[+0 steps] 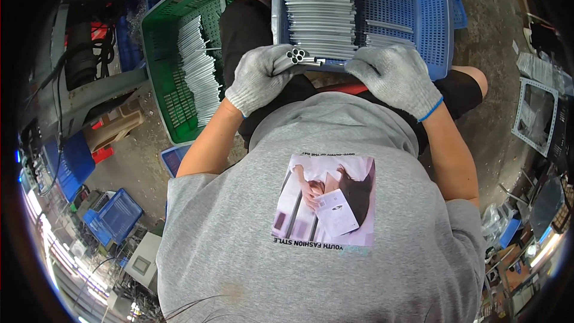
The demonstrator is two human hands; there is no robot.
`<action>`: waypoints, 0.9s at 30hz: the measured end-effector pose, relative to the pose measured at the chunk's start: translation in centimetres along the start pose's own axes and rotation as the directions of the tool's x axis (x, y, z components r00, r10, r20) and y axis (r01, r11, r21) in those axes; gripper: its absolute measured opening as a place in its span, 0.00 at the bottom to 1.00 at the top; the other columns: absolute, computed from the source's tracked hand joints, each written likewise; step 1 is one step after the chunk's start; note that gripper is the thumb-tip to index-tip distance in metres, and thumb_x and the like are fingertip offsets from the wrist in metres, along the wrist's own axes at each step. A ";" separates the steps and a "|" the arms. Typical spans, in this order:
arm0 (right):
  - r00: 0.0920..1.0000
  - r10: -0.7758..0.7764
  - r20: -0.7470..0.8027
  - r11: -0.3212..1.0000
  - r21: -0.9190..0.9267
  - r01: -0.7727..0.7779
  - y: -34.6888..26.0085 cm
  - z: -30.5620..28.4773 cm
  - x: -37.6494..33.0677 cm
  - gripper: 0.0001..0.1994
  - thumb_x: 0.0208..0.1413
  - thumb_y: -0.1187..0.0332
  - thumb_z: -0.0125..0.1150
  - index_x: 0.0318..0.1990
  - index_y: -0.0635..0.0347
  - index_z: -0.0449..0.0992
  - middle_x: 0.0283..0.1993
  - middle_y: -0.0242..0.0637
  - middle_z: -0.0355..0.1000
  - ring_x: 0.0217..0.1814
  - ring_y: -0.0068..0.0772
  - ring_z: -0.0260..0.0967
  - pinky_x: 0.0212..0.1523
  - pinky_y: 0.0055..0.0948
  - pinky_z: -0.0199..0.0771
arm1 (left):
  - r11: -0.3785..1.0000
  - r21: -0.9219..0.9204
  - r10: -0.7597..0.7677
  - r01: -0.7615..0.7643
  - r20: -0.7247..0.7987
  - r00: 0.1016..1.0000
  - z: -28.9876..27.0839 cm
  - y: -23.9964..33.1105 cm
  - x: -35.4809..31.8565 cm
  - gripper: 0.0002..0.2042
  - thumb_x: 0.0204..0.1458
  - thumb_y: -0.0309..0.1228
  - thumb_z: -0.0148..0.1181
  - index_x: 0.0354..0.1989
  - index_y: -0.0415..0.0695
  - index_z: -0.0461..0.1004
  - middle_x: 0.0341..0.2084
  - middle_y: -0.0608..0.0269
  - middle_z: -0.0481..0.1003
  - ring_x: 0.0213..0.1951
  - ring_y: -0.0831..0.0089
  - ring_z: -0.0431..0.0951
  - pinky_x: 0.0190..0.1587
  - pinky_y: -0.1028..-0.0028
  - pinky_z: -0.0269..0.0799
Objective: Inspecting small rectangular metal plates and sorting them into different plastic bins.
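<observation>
My left hand (260, 75), in a grey knitted glove, is closed round a small bundle of short metal tubes (296, 56). Their round open ends show, and one or two tubes stick out toward the right. My right hand (394, 78), gloved alike, is across from these ends with thumb and fingers pressed together. What it pinches, if anything, is hidden. Just beyond both hands a blue plastic crate (448, 30) holds a tall stack of silvery tubes (319, 6) on its left side. More tubes (388, 40) lie in its right part, partly behind my right hand.
On the left, a green plastic crate (156, 63) holds a slanting row of metal tubes (200, 75). Machinery with dark cables (89, 54) stands farther left. Blue bins (113, 215) are at the lower left. A pale perforated frame (535, 113) lies on the right.
</observation>
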State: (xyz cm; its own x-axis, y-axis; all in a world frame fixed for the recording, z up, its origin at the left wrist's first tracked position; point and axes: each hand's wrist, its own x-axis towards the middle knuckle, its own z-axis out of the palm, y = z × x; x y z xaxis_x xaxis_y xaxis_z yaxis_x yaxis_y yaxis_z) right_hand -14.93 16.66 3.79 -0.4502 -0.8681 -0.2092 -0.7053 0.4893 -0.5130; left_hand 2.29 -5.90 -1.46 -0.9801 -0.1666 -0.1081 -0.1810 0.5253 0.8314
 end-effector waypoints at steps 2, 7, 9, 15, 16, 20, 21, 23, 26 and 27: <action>1.000 -0.012 0.008 1.000 0.020 0.011 -0.1 0.2 0.0 0.11 0.62 0.60 0.62 0.34 0.54 0.86 0.25 0.37 0.79 0.20 0.41 0.69 0.25 0.37 0.68 | 0.999 0.039 0.015 -0.016 0.016 1.000 0.0 0.1 0.0 0.14 0.49 0.18 0.69 0.45 0.44 0.84 0.37 0.66 0.85 0.34 0.72 0.81 0.42 0.73 0.76; 1.000 -0.027 0.005 1.000 -0.011 0.027 -0.6 0.2 0.2 0.12 0.62 0.58 0.62 0.34 0.53 0.86 0.23 0.36 0.79 0.19 0.40 0.69 0.24 0.37 0.69 | 0.966 0.164 0.215 -0.202 -0.066 0.974 0.6 0.5 0.1 0.16 0.43 0.19 0.69 0.42 0.46 0.86 0.35 0.66 0.85 0.33 0.68 0.81 0.43 0.71 0.76; 0.999 0.016 0.033 0.998 -0.053 -0.014 -0.9 0.1 0.1 0.12 0.62 0.58 0.62 0.34 0.53 0.86 0.23 0.36 0.78 0.19 0.39 0.70 0.24 0.37 0.69 | 0.950 0.191 0.267 -0.246 -0.091 0.959 0.5 1.1 0.2 0.13 0.45 0.24 0.69 0.41 0.48 0.85 0.34 0.68 0.85 0.32 0.68 0.82 0.43 0.70 0.76; 0.995 0.050 0.091 0.996 -0.082 -0.043 -1.7 -0.3 -0.1 0.14 0.62 0.56 0.61 0.34 0.54 0.86 0.23 0.36 0.79 0.20 0.38 0.72 0.24 0.37 0.70 | 0.932 0.238 0.312 -0.275 -0.135 0.940 0.6 1.3 0.3 0.10 0.47 0.30 0.70 0.40 0.49 0.85 0.33 0.70 0.85 0.31 0.67 0.83 0.43 0.69 0.76; 0.994 0.046 0.101 0.996 -0.079 -0.038 -1.7 -0.2 -0.2 0.14 0.63 0.56 0.61 0.35 0.54 0.86 0.23 0.36 0.79 0.20 0.38 0.72 0.24 0.37 0.70 | 0.931 0.245 0.310 -0.271 -0.142 0.940 0.6 1.2 0.3 0.10 0.47 0.31 0.70 0.39 0.49 0.85 0.33 0.70 0.85 0.31 0.67 0.83 0.43 0.69 0.76; 0.999 0.048 0.021 0.995 -0.086 -0.046 -1.1 0.0 0.4 0.14 0.63 0.55 0.60 0.36 0.53 0.87 0.23 0.36 0.79 0.20 0.38 0.72 0.24 0.36 0.71 | 0.908 0.292 0.345 -0.300 -0.114 0.932 0.1 1.6 0.6 0.10 0.46 0.31 0.70 0.39 0.49 0.85 0.33 0.70 0.85 0.31 0.67 0.83 0.43 0.69 0.75; 0.999 0.047 -0.007 0.995 -0.089 -0.048 -1.0 0.1 0.4 0.14 0.63 0.55 0.60 0.36 0.53 0.87 0.23 0.36 0.79 0.19 0.38 0.72 0.24 0.36 0.71 | 0.899 0.309 0.357 -0.311 -0.105 0.928 0.0 1.6 0.6 0.10 0.46 0.31 0.70 0.39 0.49 0.85 0.33 0.70 0.85 0.31 0.67 0.83 0.43 0.69 0.75; 0.999 0.048 0.017 0.995 -0.084 -0.047 -0.9 0.6 0.2 0.14 0.63 0.55 0.60 0.36 0.53 0.87 0.23 0.36 0.79 0.19 0.38 0.72 0.24 0.36 0.71 | 0.901 0.301 0.359 -0.314 -0.107 0.927 0.0 1.5 0.6 0.10 0.46 0.31 0.70 0.39 0.49 0.85 0.33 0.70 0.85 0.31 0.67 0.83 0.42 0.69 0.75; 0.995 0.050 0.084 0.997 -0.070 -0.045 -0.7 1.2 0.0 0.14 0.63 0.55 0.60 0.37 0.52 0.87 0.23 0.37 0.79 0.19 0.37 0.71 0.24 0.36 0.72 | 0.904 0.277 0.368 -0.326 -0.114 0.923 0.1 1.4 0.7 0.11 0.45 0.31 0.70 0.39 0.49 0.85 0.32 0.70 0.85 0.31 0.67 0.82 0.42 0.69 0.75; 0.995 0.052 0.085 0.997 -0.068 -0.046 -0.8 1.1 0.0 0.14 0.63 0.55 0.60 0.37 0.52 0.87 0.23 0.37 0.79 0.19 0.37 0.71 0.24 0.36 0.72 | 0.904 0.276 0.366 -0.325 -0.112 0.924 0.1 1.4 0.7 0.11 0.45 0.31 0.70 0.39 0.49 0.85 0.32 0.70 0.85 0.31 0.67 0.82 0.42 0.69 0.75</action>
State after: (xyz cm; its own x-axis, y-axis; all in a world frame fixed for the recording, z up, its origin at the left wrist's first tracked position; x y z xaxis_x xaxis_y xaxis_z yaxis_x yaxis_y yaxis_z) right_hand -13.81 16.17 3.25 -0.4382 -0.8454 -0.3055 -0.7193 0.5336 -0.4448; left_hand 1.39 -5.22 -0.38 -0.9625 -0.0549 0.2657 0.1325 0.7596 0.6368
